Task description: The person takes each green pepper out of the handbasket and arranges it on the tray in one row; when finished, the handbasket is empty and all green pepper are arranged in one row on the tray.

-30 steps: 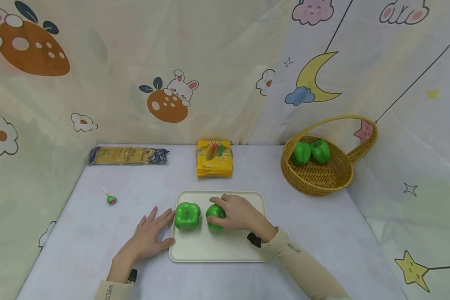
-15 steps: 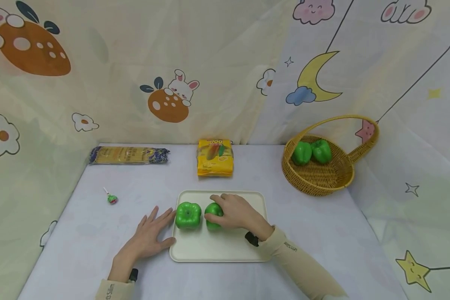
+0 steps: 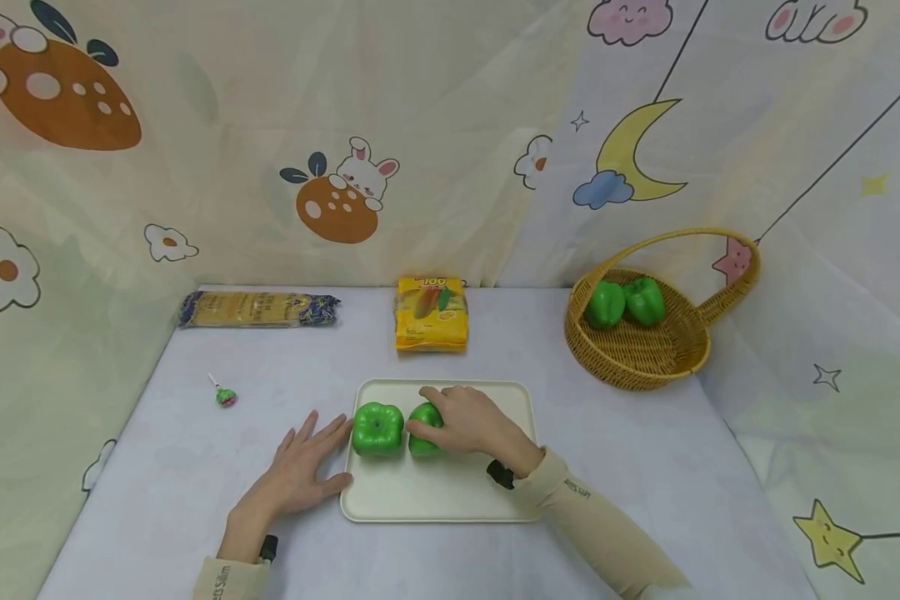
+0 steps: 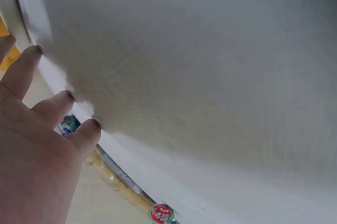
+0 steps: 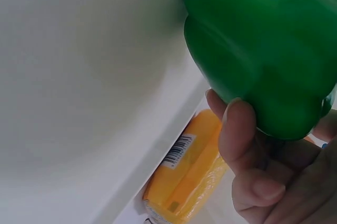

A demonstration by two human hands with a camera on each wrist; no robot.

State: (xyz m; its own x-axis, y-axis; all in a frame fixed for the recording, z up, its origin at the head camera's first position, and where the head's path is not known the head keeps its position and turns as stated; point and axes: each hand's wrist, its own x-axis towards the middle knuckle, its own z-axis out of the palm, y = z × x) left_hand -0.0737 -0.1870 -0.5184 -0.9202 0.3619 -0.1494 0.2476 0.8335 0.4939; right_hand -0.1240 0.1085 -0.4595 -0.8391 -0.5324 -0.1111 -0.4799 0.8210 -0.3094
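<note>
My right hand [image 3: 468, 421] grips a green bell pepper [image 3: 423, 431] over the middle of a cream tray [image 3: 465, 497]. In the right wrist view the fingers curl against the side of this bell pepper [image 5: 263, 50]. Just to its left on the tray sits a second green bell pepper [image 3: 377, 429], stem end not clearly shown. My left hand [image 3: 294, 469] lies flat with spread fingers at the tray's left edge, its thumb and index fingertip at the rim. The left wrist view shows those outstretched fingers [image 4: 52, 109] with nothing held.
A wicker basket [image 3: 633, 379] with two green bell peppers [image 3: 606, 305] stands at the back right. A yellow packet [image 3: 431, 314] is behind the tray, and a long gold-and-blue packet [image 3: 258, 309] lies at the back left. A lollipop [image 3: 226, 397] rests on the left side.
My right hand has shifted slightly left with its bell pepper, narrowing the gap to the other one. The left hand stays at the tray's edge.
</note>
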